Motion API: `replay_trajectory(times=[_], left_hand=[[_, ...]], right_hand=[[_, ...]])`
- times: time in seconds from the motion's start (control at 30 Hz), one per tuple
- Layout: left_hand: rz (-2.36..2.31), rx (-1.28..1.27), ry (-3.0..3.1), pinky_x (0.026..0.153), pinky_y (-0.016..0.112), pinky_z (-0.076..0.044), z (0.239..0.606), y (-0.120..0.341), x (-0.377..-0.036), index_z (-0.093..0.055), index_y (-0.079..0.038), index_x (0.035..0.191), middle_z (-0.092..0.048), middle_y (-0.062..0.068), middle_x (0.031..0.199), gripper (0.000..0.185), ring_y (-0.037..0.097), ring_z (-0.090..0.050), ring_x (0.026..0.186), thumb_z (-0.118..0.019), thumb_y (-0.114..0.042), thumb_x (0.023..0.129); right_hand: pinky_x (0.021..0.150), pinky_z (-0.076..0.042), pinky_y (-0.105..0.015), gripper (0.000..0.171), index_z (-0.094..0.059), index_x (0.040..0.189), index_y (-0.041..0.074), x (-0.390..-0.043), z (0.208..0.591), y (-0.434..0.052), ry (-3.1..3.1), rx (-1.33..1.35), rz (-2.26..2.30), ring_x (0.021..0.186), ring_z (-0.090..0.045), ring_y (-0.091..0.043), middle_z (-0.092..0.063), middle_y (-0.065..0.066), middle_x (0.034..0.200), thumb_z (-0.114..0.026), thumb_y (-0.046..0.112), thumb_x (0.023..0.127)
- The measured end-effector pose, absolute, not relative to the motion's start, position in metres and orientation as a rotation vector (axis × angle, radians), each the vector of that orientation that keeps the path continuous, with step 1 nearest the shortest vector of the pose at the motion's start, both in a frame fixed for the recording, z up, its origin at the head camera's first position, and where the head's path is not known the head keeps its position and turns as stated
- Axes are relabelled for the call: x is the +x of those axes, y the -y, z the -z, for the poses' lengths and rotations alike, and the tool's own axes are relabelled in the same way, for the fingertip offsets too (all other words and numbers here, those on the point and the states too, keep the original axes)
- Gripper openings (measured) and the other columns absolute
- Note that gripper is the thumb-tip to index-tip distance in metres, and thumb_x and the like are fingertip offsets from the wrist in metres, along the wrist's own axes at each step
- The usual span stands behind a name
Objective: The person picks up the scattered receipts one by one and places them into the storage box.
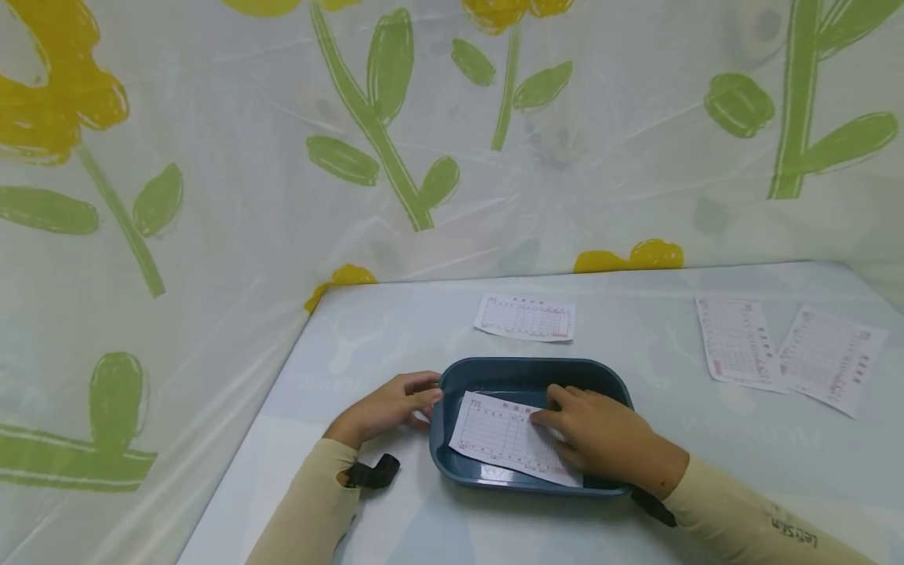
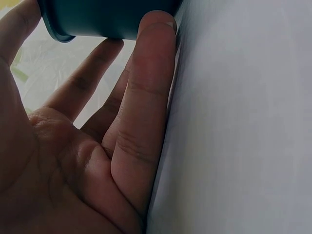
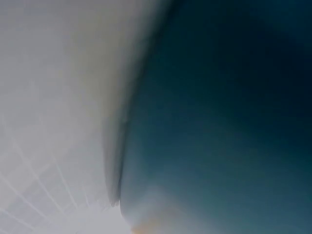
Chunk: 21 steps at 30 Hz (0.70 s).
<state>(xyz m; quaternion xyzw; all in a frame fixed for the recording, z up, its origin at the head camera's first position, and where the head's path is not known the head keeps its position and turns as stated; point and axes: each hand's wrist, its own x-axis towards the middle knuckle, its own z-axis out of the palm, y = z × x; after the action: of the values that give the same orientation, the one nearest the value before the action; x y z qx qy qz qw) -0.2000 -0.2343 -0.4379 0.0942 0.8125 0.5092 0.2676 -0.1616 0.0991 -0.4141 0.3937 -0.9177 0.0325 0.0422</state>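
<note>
A dark blue rectangular tray (image 1: 614, 377) sits on the table in the head view. My left hand (image 1: 391, 408) is at its left side, fingertips against the outer wall; the left wrist view shows these fingers (image 2: 141, 97) extended below the tray's wall (image 2: 107, 19). Inside the tray lies a printed paper form (image 1: 494, 439), slanting down to the right, its near right corner over the near rim. My right hand (image 1: 600, 431) reaches over the right rim with bent fingers and holds the form's right part, which it partly covers. The blurred right wrist view shows mostly the tray (image 3: 219, 122).
Another printed form (image 1: 525, 317) lies on the white table (image 1: 395, 329) behind the tray. Two more, a left form (image 1: 738, 345) and a right form (image 1: 833, 357), lie at the far right, edges close together. A flower-printed curtain (image 1: 247, 157) hangs behind and to the left.
</note>
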Motion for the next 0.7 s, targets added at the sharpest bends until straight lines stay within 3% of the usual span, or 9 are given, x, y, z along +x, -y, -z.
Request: replay_trajectory(times=[0.17, 0.4, 0.7], left_hand=[[-1.391, 0.263, -2.186, 0.087, 0.04, -0.06, 0.4383, 0.2352, -0.2006, -0.051, -0.01, 0.144, -0.064, 0.011, 0.125, 0.054, 0.02, -0.067, 0.093, -0.06, -0.039, 0.099], [-1.375, 0.261, -2.185, 0.086, 0.039, -0.06, 0.4391, 0.2355, -0.2009, -0.052, -0.011, 0.143, -0.065, 0.011, 0.124, 0.054, 0.021, -0.067, 0.093, -0.06, -0.041, 0.099], [-1.386, 0.244, -2.183, 0.086, 0.04, -0.06, 0.4373, 0.2349, -0.2002, -0.052, -0.011, 0.143, -0.064, 0.011, 0.124, 0.054, 0.021, -0.066, 0.093, -0.06, -0.04, 0.099]], right_hand=[[0.055, -0.041, -0.017, 0.033, -0.075, 0.114, 0.025, -0.1608, 0.4133, -0.0983, 2.834, 1.221, -0.151, 0.063, -0.043, -0.005, -0.059, 0.003, 0.087, -0.082, 0.027, 0.082], [0.069, -0.055, -0.027, 0.031, -0.076, 0.113, 0.024, -0.1592, 0.4137, -0.0974, 2.798, 1.231, -0.092, 0.075, -0.053, -0.009, -0.067, 0.001, 0.096, -0.081, 0.029, 0.082], [0.075, -0.058, -0.03, 0.03, -0.076, 0.112, 0.023, -0.1612, 0.4138, -0.0972, 2.786, 1.202, -0.065, 0.079, -0.056, -0.012, -0.069, 0.001, 0.099, -0.081, 0.028, 0.082]])
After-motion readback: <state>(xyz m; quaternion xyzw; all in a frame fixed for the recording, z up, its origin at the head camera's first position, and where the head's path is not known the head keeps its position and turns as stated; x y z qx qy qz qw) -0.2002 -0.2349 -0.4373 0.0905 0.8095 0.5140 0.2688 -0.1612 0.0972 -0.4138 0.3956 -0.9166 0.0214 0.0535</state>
